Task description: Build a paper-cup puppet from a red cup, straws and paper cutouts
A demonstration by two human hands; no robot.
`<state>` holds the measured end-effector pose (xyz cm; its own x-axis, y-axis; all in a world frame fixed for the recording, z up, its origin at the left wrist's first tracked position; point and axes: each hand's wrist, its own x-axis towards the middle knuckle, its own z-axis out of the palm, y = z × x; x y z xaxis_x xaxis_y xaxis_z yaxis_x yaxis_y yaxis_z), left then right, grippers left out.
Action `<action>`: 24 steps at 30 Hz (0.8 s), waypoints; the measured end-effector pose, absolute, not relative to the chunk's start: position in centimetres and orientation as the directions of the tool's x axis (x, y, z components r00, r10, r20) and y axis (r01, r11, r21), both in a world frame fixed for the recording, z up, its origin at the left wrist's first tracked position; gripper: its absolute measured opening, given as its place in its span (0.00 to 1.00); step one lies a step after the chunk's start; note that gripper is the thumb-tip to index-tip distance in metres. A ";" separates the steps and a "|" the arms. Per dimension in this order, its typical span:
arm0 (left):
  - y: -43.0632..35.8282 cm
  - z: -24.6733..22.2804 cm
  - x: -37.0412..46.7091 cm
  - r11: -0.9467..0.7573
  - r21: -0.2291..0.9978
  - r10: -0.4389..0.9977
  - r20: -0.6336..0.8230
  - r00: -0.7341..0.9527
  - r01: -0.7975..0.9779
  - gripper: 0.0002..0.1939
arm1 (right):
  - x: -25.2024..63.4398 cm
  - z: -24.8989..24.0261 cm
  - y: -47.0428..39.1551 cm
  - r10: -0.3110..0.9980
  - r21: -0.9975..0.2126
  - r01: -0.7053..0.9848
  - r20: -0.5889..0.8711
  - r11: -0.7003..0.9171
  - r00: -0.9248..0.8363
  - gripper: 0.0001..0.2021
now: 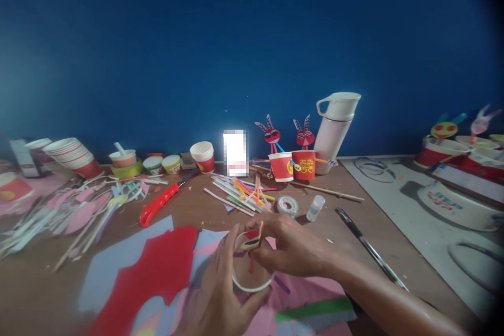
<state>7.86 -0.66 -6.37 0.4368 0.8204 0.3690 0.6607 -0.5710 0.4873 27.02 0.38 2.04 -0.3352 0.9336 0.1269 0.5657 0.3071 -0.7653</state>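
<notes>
My left hand [222, 291] is wrapped round a paper cup [252, 290], whose pale open mouth faces up toward me. My right hand [293, 247] reaches over the rim, its thumb and fingers pinched on a small paper cut-out [251, 242] with red, yellow and dark parts. The fingers hide some of it. An orange-red strip [251, 266] hangs below the cut-out inside the cup. From the cup's right side sticks out a purple strip [282, 284]. Under both hands lie pink paper [307, 294] and red paper [157, 262].
Behind stand two decorated cups [281, 167], a white thermos [334, 136] and a bright blurred screen [235, 153]. Nearer lie paper strips [236, 194], a tape roll [287, 206], a small bottle [315, 208], a pen [370, 247] and a red-handled knife [159, 203]. Stacked cups [74, 155] lean left.
</notes>
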 end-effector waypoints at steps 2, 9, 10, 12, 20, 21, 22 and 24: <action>-0.8 -6.7 7.7 -0.579 0.463 0.814 0.381 0.439 0.671 0.49 | 27.0 2.3 0.3 0.931 -0.762 0.570 0.118 0.307 -0.345 0.10; -0.9 -7.2 7.7 -0.602 0.459 0.794 0.430 0.429 0.654 0.47 | 26.7 2.4 0.2 0.931 -0.760 0.577 0.100 0.300 -0.352 0.09; -0.9 -7.2 7.7 -0.602 0.471 0.794 0.434 0.425 0.644 0.46 | 26.7 2.3 0.2 0.932 -0.763 0.574 0.102 0.299 -0.349 0.09; -0.8 -7.1 7.8 -0.594 0.508 0.802 0.432 0.412 0.624 0.46 | 26.7 2.2 0.2 0.935 -0.763 0.577 0.099 0.292 -0.341 0.08; -0.4 -5.1 7.2 -0.357 0.741 0.915 0.156 0.372 0.569 0.49 | 26.7 1.6 0.7 0.959 -0.723 0.648 0.074 0.241 -0.273 0.08; -0.1 -4.5 6.8 -0.318 0.778 0.924 0.127 0.361 0.541 0.47 | 26.8 1.5 0.8 0.961 -0.720 0.651 0.076 0.238 -0.268 0.09; 0.3 -4.0 6.4 -0.287 0.818 0.928 0.109 0.356 0.498 0.43 | 26.8 1.4 0.9 0.961 -0.721 0.652 0.074 0.236 -0.265 0.10; 1.4 -3.1 5.5 -0.256 0.889 0.915 0.095 0.393 0.380 0.34 | 26.9 1.2 1.0 0.960 -0.726 0.646 0.071 0.235 -0.269 0.10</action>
